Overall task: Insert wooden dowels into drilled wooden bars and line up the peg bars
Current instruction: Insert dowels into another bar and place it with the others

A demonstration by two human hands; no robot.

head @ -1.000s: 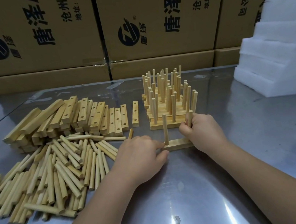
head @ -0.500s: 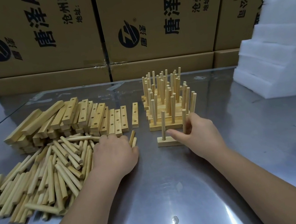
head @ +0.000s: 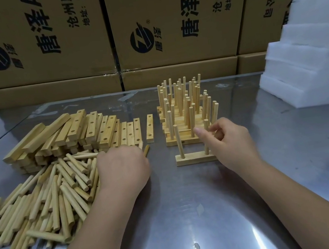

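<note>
A short drilled bar [head: 195,159] lies on the steel table with two dowels standing upright in it, the left dowel [head: 178,141] in plain sight. My right hand [head: 232,141] hovers just right of the bar, fingers loosely curled and holding nothing, fingertips beside the right dowel [head: 206,139]. My left hand [head: 123,169] rests back-up on the right edge of the loose dowel pile [head: 42,199]; its fingers are hidden. Behind the bar stands the block of finished peg bars [head: 186,116]. The stack of empty drilled bars [head: 70,137] lies at the left.
One drilled bar [head: 150,130] lies apart between the stack and the peg bars. A single dowel [head: 146,149] lies by my left hand. Cardboard boxes [head: 165,27] wall the back; white foam blocks [head: 309,62] stand at the right. The steel table [head: 195,216] spreads in front.
My left hand left the bar and moved left onto the dowel pile. My right hand let go of the right dowel and drew back slightly; the bar now stands alone.
</note>
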